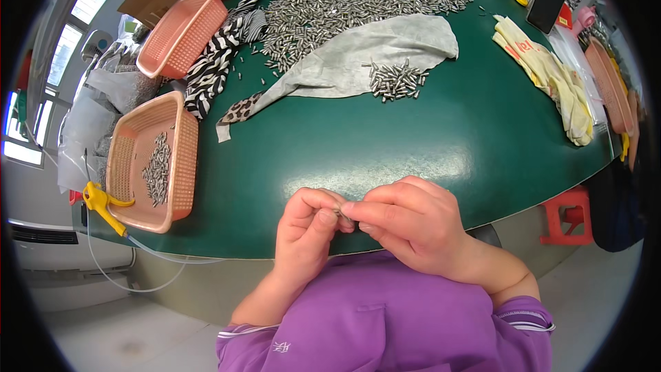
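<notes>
Close to the table's near edge, my left hand is closed, its thumb and forefinger pinching a small silvery metal part. My right hand meets it there, thumb and forefinger pressed together at the same part. Fingers cover most of the piece, so its full shape is hidden. Farther off, a small heap of pointed metal parts lies partly on a grey cloth and partly on the green table. Behind the cloth spreads a much larger pile of similar parts.
At left, a pink basket holds some metal parts; a second pink basket stands beyond it. A yellow air gun hangs beside the near basket. Pale gloves and a phone lie at right; a red stool stands below.
</notes>
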### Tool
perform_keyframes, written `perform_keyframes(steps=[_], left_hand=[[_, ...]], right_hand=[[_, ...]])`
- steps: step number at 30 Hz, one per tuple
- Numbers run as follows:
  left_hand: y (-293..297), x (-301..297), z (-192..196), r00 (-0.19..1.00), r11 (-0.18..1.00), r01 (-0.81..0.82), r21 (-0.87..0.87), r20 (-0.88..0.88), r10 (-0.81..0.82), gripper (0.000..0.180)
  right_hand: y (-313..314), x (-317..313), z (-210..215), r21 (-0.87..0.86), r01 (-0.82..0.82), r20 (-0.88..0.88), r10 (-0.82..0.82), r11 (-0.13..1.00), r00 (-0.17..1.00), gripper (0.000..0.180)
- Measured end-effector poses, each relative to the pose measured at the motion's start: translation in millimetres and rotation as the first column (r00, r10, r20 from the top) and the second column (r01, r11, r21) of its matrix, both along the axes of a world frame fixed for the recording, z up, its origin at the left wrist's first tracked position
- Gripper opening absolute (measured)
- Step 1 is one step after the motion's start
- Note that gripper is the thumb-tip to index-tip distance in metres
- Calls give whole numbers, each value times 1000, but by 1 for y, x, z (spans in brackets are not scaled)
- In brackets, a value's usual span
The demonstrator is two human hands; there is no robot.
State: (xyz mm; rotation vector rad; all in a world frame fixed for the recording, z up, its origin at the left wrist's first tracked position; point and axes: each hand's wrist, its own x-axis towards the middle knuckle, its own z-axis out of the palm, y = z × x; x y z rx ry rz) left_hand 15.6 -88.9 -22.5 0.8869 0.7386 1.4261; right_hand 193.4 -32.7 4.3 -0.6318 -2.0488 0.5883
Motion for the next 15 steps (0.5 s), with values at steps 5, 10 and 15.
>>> perform_keyframes(steps=[5,10,15], left_hand=[[1,0,0,1000,1000,0,14,-6,0,10],[0,0,3,1000,1000,13,-5,-18,-13,10],[2,-1,1,999,998,48,47,-1,-48,11]], right_hand=[[0,0,2,-5,-5,7,5,1000,1000,27],[2,1,-1,90,37,85,-44,995,995,33],[10,3,3,152,137,57,-147,979,987,34]])
